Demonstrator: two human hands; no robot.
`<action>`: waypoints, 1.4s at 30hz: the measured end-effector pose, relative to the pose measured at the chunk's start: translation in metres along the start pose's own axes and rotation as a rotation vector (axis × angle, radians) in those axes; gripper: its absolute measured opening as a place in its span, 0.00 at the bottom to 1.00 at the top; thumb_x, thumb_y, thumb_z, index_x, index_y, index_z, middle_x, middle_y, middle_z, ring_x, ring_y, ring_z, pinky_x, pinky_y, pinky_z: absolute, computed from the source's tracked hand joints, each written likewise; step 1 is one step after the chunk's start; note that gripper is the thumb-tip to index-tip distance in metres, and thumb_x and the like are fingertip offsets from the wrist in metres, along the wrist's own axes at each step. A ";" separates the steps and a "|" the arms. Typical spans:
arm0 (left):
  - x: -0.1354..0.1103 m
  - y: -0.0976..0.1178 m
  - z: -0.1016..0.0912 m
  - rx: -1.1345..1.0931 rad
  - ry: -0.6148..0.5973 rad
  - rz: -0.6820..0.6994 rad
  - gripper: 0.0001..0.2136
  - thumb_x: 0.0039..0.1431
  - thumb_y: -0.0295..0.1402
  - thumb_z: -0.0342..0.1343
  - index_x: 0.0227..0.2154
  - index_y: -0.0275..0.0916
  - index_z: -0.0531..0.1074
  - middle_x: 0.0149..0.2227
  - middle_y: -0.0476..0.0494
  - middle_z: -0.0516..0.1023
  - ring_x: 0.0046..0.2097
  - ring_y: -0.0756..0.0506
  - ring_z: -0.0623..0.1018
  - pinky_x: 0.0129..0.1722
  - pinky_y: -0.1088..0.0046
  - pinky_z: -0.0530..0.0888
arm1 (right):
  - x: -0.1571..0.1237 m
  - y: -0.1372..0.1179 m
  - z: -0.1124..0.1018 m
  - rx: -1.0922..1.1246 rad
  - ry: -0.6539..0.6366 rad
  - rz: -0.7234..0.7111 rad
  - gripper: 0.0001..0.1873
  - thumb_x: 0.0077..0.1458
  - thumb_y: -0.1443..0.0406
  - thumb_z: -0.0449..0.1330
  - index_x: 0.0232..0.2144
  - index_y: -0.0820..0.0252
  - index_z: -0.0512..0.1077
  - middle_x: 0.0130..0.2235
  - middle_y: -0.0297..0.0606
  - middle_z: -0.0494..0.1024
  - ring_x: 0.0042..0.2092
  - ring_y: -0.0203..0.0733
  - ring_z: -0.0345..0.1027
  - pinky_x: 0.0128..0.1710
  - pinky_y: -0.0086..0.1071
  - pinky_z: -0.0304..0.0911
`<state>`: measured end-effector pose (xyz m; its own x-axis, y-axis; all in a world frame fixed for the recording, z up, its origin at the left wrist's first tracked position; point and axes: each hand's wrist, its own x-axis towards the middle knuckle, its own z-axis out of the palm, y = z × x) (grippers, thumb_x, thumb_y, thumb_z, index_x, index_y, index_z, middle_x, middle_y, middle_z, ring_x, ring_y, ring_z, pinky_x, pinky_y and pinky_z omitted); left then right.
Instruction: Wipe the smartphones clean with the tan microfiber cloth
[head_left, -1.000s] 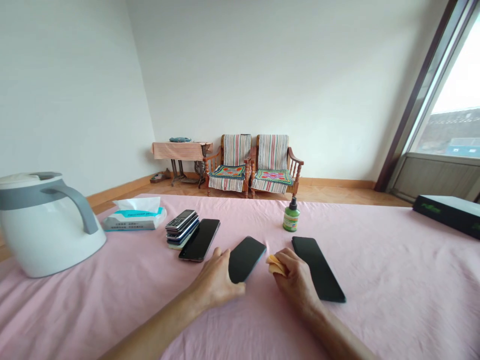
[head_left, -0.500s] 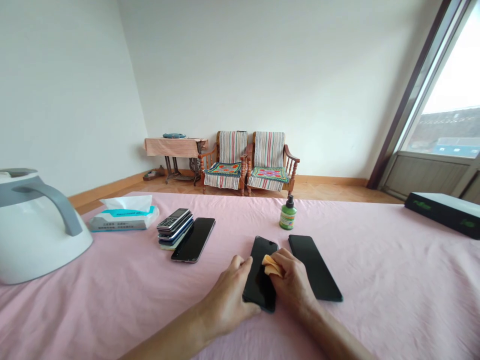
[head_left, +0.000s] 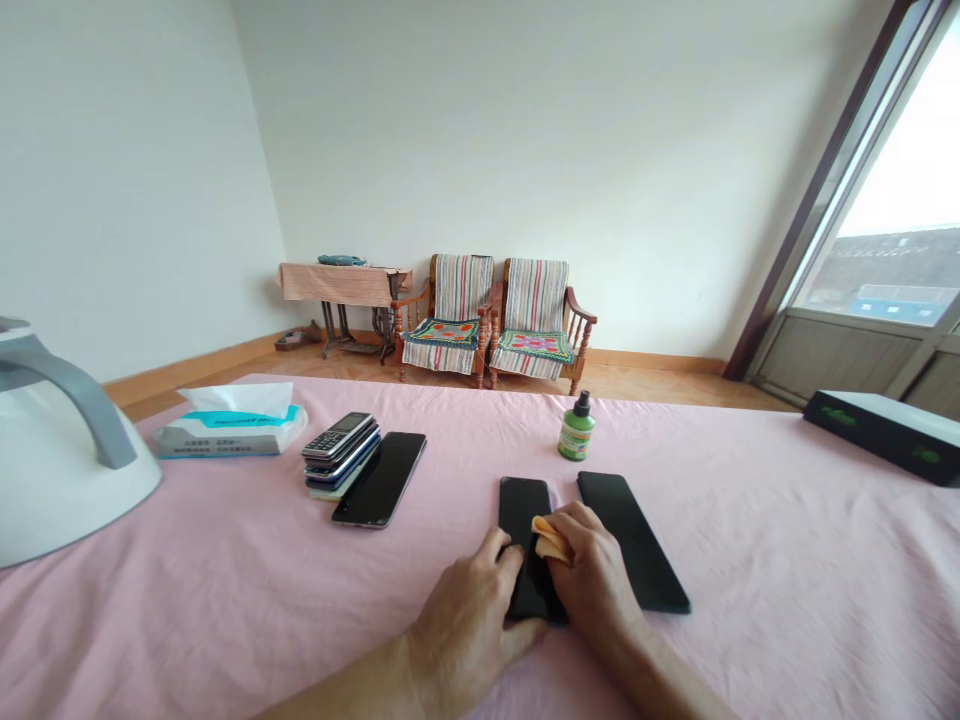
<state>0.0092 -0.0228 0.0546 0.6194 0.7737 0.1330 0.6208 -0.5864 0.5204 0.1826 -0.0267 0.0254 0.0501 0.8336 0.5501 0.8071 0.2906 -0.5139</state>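
Phone [head_left: 523, 502] lies flat on the pink cover [head_left: 735, 675], dark face up, long axis roughly 12 to 6. Left hand [head_left: 469, 610] at its 8 o'clock, closed round the near left corner: fingers at the left edge, thumb along the near end. Right hand [head_left: 598, 570] in from 4 o'clock, pinching a folded yellow cloth [head_left: 551, 541] over the face; pressure can't be told from here.

Step in hand reads as wiping. To do it well: left hand braced at the edges, fingertips off glass already wiped. Cloth flat under the fingers, so no nail or knuckle touches. Long light strokes, 12 down to 6, each lapping the last; corners after. Left fingers and right palm cover the near half, so that part wants a shift of grip.

Watch 3 o'clock: second phone [head_left: 637, 555] just beside the right hand, easily nudged by a wide stroke. Bottle [head_left: 575, 432] upright at 1. Third phone [head_left: 382, 480] well off at 10, stack [head_left: 330, 470] just beyond it, likely quick to topple if bumped.
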 end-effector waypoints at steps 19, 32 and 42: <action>-0.009 -0.015 0.004 0.072 0.017 0.104 0.12 0.59 0.32 0.59 0.46 0.42 0.71 0.46 0.42 0.72 0.45 0.40 0.77 0.47 0.66 0.75 | 0.058 0.023 0.014 -0.218 -0.138 -0.004 0.15 0.43 0.81 0.50 0.20 0.61 0.70 0.28 0.38 0.69 0.34 0.40 0.63 0.34 0.29 0.55; -0.002 -0.011 0.003 0.136 -0.006 0.072 0.20 0.51 0.25 0.65 0.48 0.38 0.70 0.47 0.42 0.72 0.43 0.41 0.79 0.46 0.65 0.77 | 0.059 0.023 0.012 -0.186 -0.219 0.100 0.14 0.45 0.80 0.51 0.23 0.62 0.72 0.31 0.39 0.69 0.36 0.40 0.63 0.37 0.29 0.55; 0.001 -0.016 0.003 0.123 0.014 0.083 0.20 0.52 0.24 0.64 0.48 0.40 0.72 0.46 0.44 0.74 0.42 0.42 0.79 0.45 0.68 0.77 | 0.051 0.006 0.007 -0.246 -0.237 0.163 0.12 0.46 0.79 0.52 0.23 0.62 0.72 0.34 0.42 0.70 0.38 0.42 0.63 0.38 0.30 0.56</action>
<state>0.0016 -0.0133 0.0436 0.6647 0.7242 0.1837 0.6223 -0.6727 0.4003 0.1859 0.0209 0.0451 0.0756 0.9536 0.2914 0.9185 0.0472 -0.3926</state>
